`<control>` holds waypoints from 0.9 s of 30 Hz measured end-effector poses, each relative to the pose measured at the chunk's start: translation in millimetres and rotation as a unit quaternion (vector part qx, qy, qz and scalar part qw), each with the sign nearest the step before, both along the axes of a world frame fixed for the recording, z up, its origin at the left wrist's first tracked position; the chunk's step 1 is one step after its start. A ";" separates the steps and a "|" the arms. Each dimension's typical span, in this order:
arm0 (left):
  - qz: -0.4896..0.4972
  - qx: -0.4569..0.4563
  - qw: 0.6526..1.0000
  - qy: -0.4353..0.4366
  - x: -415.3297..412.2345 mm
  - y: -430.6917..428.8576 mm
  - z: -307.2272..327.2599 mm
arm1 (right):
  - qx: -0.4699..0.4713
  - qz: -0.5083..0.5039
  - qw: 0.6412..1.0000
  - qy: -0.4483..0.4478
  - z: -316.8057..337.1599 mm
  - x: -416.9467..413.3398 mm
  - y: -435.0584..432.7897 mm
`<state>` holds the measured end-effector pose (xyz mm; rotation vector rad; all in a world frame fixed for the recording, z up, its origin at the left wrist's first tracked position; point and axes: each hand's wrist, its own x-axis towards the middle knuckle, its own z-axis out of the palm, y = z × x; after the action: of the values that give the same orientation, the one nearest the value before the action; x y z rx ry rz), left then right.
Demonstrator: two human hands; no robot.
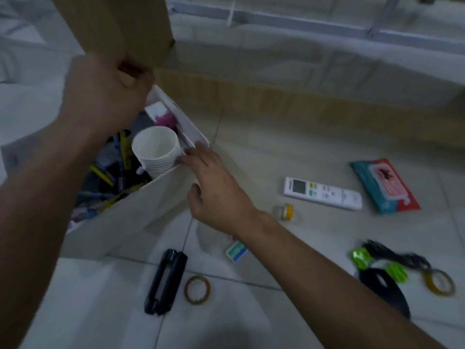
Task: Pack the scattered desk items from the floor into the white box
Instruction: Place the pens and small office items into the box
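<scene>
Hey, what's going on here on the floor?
A person is packing things into a white box. Their right grip, fingers straight, touches a stack of paper cups standing in the box's corner beside some pens. Their left grip curls round the lower edge of a brown panel above the box. A remote, a wipes pack, a stapler and a tape roll lie on the floor, not yet packed.

Your right hand [216, 190] lies at the corner of the white box [141, 217]. Its straight fingers touch the stack of paper cups [157, 149] inside. Your left hand [105, 96] is curled up by a wooden board [113, 23]. A remote [322, 193] and a black stapler [166, 280] lie on the floor.
</scene>
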<state>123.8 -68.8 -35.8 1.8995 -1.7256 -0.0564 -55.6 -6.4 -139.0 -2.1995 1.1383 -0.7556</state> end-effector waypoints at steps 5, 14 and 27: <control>-0.068 -0.063 0.967 0.237 -88.3 121.8 -39.2 | 0.025 0.021 0.998 -0.044 -1.9 -26.9 14.0; -0.128 0.159 0.916 0.346 -141.0 230.2 -128.0 | 0.216 -0.085 0.973 0.019 -45.6 -96.2 148.5; -0.077 0.170 0.970 0.155 -137.1 243.4 -177.6 | 0.059 -0.075 0.966 0.242 -56.3 -112.8 113.3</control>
<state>-13.3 174.6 -213.4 1.8597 -1.7208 -0.7117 -168.4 106.8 -195.3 -2.2769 1.5537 -0.1952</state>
